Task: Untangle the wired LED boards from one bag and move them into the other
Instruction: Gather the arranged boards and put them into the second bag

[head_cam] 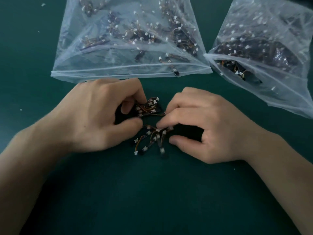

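A tangle of small black LED boards with orange-brown wires and white connectors lies on the green table between my hands. My left hand (pixel 100 114) pinches the upper clump of boards (pixel 149 107) with curled fingers and thumb. My right hand (pixel 203 126) pinches the lower clump (pixel 154 136), whose wires fan out toward me. A thin wire (pixel 160 114) still joins the two clumps. A clear plastic bag (pixel 71 53) with scattered boards lies at the back centre. A second clear bag (pixel 277 92), packed with a dense dark tangle, lies at the right with its mouth open toward the hands.
The green table surface (pixel 152 192) stretches in front of my hands. A few tiny white specks (pixel 43 4) lie at the far left. One loose board (pixel 174 72) sits at the near edge of the centre bag.
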`<state>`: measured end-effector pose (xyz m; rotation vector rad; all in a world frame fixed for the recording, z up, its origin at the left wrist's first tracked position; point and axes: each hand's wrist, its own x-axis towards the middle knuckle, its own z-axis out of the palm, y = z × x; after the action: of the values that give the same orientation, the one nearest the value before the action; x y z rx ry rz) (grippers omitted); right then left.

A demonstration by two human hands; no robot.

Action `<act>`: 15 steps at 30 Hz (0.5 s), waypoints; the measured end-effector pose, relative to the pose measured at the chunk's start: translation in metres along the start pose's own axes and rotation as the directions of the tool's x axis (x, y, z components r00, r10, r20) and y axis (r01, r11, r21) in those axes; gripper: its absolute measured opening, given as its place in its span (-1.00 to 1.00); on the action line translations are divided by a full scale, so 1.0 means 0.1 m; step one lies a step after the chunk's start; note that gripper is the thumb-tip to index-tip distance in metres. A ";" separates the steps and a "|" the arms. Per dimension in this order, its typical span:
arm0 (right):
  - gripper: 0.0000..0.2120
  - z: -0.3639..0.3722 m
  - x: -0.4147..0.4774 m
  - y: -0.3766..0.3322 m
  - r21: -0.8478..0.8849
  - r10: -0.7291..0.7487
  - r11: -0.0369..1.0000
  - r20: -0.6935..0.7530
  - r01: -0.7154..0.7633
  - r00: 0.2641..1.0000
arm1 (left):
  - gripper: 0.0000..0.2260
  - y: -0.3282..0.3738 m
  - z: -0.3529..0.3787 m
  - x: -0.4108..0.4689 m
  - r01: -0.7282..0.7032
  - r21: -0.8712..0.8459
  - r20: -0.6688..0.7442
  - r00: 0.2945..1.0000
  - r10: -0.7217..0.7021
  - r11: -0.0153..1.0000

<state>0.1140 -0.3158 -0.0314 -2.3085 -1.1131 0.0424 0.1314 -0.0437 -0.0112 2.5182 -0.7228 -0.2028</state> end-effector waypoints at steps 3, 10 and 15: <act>-0.89 0.01 0.01 0.01 0.015 -0.006 1.000 -0.006 0.006 1.000 | -0.54 -0.07 -0.08 -0.04 -0.042 -0.064 0.141 0.989 0.050 0.997; -0.74 -0.01 0.04 -0.06 -0.027 0.067 0.997 -0.047 -0.068 0.997 | -0.43 -0.08 0.01 -0.05 -0.076 -0.032 0.076 0.994 0.078 0.997; -0.06 0.07 0.08 -0.17 -0.310 0.201 0.938 0.112 -0.158 0.973 | -0.63 -0.07 0.08 -0.04 -0.105 -0.091 -0.034 0.994 0.102 0.990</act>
<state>0.1051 -0.2982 -0.0269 -2.7126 -1.0310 0.1165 0.1295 -0.0399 -0.0215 2.3839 -0.8110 -0.1595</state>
